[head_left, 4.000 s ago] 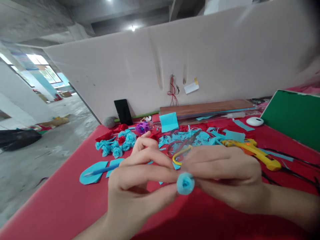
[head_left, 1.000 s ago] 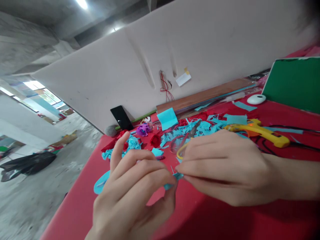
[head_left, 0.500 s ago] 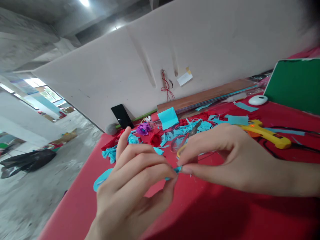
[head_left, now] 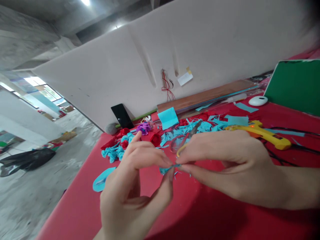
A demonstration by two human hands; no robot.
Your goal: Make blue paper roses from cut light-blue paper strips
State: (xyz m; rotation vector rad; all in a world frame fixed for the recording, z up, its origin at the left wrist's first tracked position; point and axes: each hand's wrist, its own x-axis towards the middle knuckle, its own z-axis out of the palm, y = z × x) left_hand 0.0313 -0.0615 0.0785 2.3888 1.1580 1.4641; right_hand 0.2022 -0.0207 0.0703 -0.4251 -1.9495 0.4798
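Observation:
A small twisted blue paper piece (head_left: 165, 170) is pinched between both hands above the red tabletop (head_left: 190, 213). My left hand (head_left: 140, 180) grips it between thumb and index finger, with another finger raised. My right hand (head_left: 230, 163) pinches its right end, fingertips almost touching the left ones. Just behind the right fingers lie scissors (head_left: 193, 129), their handles partly hidden. A blue paper oval (head_left: 103, 179) with a small pale strip on it rests left of my left hand.
Blue paper scraps (head_left: 172, 135), a purple paper flower (head_left: 143, 128) and blue flowers (head_left: 112, 153) lie behind the hands. Farther right are a yellow glue gun (head_left: 270, 135) with black cables, a white mouse (head_left: 258, 100) and a green board (head_left: 295, 86). A black phone (head_left: 122, 115) leans on the wall.
My left hand has turned and its fingers have shifted, showing more of the blue piece, the oval and the flowers behind. My right hand has flattened slightly, still pinching.

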